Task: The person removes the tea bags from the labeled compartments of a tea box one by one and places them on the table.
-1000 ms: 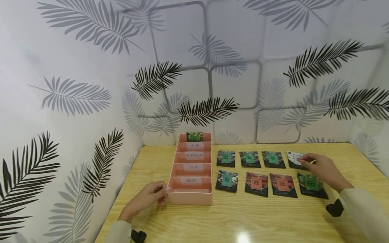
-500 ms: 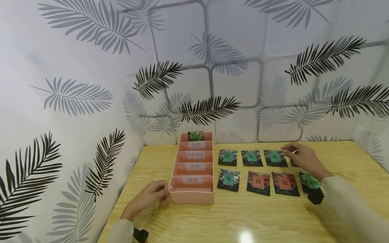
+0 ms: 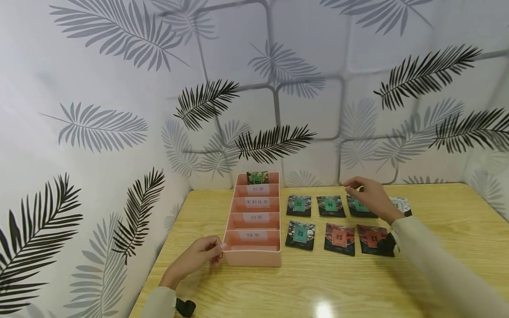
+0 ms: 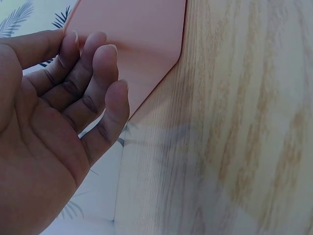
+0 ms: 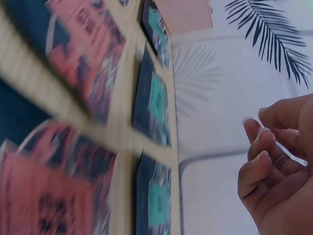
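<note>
My left hand (image 3: 195,259) holds the near left corner of a pink divided box (image 3: 252,259), its thumb and fingers at the rim. In the left wrist view the box's wall (image 4: 142,44) lies beside the curled fingers. My right hand (image 3: 371,198) hovers over the back row of tea sachets with loosely bent fingers and nothing visible in them. Below it is a green-labelled sachet (image 3: 359,210), partly covered. A white-patterned sachet (image 3: 404,204) shows behind the right wrist. The right sleeve hides the front row's far-right spot.
Two more green-labelled sachets, one left (image 3: 299,206) and one right (image 3: 331,206), lie in the back row. In front are a teal-labelled sachet (image 3: 300,235) and two red-labelled ones, left (image 3: 339,239) and right (image 3: 370,236). A green sachet (image 3: 257,178) stands in the box's rear compartment.
My right hand has moved left, from the white-patterned sachet to above the third green-labelled one, and the sachet stays on the table. The left hand keeps its place at the box.
</note>
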